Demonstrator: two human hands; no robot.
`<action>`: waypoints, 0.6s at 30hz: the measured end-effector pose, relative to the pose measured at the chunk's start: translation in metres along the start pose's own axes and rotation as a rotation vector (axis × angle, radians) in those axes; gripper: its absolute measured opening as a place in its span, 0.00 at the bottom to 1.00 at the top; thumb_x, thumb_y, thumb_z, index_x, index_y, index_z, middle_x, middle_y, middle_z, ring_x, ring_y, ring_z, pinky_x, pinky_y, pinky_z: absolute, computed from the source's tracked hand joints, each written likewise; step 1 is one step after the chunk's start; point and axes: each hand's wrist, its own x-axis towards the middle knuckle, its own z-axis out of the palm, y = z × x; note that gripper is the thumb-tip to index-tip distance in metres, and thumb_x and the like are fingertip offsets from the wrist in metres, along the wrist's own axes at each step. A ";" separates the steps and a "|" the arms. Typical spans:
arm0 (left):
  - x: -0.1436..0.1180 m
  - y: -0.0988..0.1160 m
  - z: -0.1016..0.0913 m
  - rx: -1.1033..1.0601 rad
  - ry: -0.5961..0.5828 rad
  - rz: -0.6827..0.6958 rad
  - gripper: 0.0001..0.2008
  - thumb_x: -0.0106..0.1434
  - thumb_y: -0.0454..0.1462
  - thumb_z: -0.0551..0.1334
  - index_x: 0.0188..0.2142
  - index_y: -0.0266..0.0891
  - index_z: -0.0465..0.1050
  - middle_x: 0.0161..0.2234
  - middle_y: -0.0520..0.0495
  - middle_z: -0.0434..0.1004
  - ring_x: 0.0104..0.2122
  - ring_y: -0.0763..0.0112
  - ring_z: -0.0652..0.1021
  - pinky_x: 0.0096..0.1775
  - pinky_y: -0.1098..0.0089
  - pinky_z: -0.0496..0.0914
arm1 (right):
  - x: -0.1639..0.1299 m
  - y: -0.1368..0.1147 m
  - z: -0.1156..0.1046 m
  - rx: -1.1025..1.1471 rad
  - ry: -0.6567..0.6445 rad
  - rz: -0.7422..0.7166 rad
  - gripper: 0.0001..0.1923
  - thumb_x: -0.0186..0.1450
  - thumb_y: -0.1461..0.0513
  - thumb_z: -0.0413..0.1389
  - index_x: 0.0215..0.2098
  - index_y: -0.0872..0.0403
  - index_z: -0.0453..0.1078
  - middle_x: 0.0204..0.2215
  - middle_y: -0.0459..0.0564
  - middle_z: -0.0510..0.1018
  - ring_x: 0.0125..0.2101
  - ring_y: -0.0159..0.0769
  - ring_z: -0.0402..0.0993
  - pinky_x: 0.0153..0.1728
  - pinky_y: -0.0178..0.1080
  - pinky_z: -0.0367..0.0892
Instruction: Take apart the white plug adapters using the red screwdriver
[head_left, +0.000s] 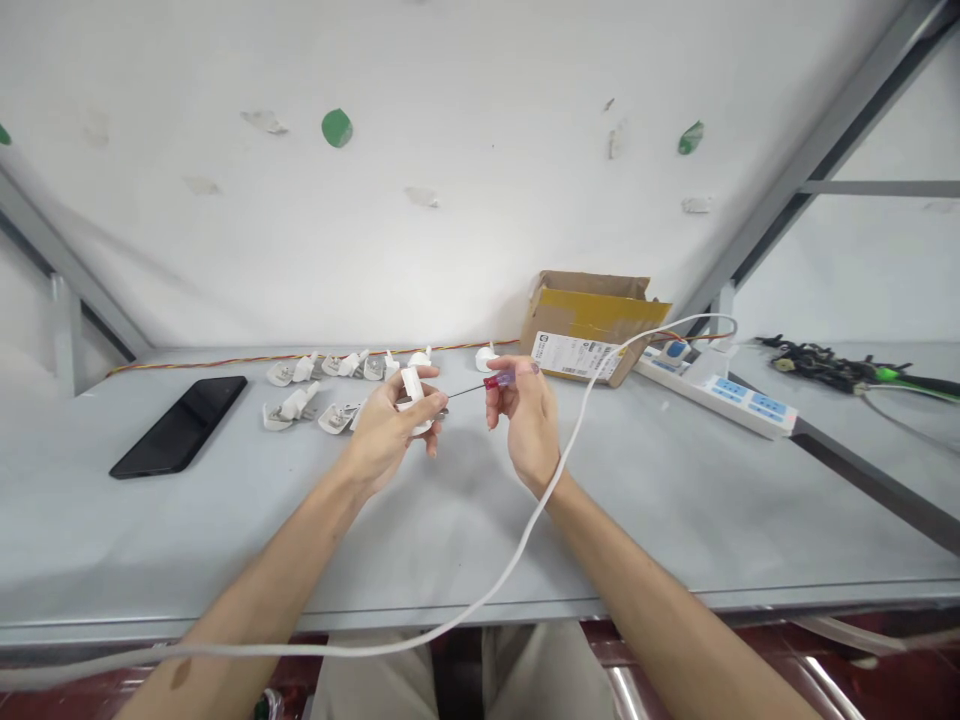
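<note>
My left hand grips a small white plug adapter above the grey table. My right hand holds a small screwdriver with a red handle, its thin shaft pointing left at the adapter. A white cable drapes over my right wrist and runs up to a white power strip at the right.
Several white plug adapters lie in rows behind my left hand. A black phone lies at the left. An open cardboard box stands at the back, and a bundle of dark cables lies at the far right. A red-yellow wire runs along the back edge.
</note>
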 end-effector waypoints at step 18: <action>0.004 0.000 -0.003 -0.010 0.127 0.053 0.19 0.55 0.44 0.66 0.45 0.42 0.67 0.29 0.52 0.66 0.23 0.75 0.72 0.19 0.72 0.68 | -0.004 0.003 -0.001 -0.319 0.057 -0.207 0.12 0.69 0.52 0.47 0.40 0.51 0.64 0.24 0.41 0.68 0.20 0.27 0.65 0.24 0.34 0.62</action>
